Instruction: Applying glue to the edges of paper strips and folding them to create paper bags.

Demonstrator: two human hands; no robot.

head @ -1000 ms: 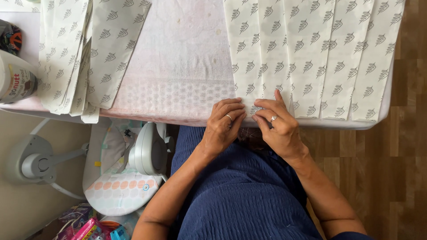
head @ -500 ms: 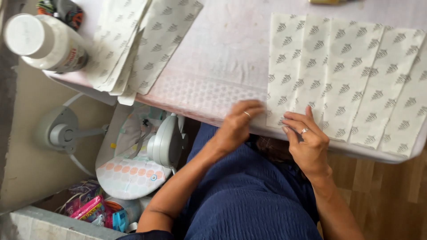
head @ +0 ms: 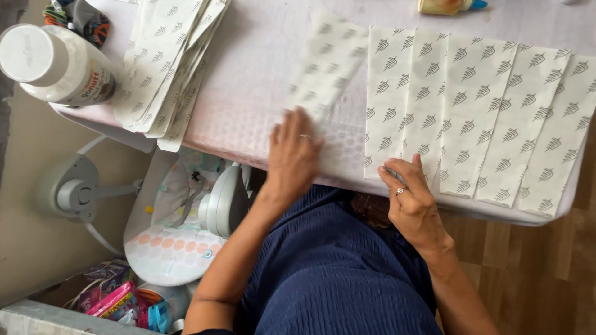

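one white jar [head: 53,65] left, leaf-printed paper stack [head: 167,62] beside

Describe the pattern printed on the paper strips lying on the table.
White paper strips with rows of small grey leaf-like motifs, clearest in the head view.

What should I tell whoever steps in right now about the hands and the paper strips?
Left hand: open, flat on the table, fingertips on a loose strip that lies tilted and blurred.
Right hand: fingers pressing the near end of the row of strips.
Done: several leaf-print strips lie side by side, edges overlapping, on the right.
Left: the loose strip is not in line with the row; a stack of strips waits at the left, beside a white bottle. A glue bottle lies at the far edge.
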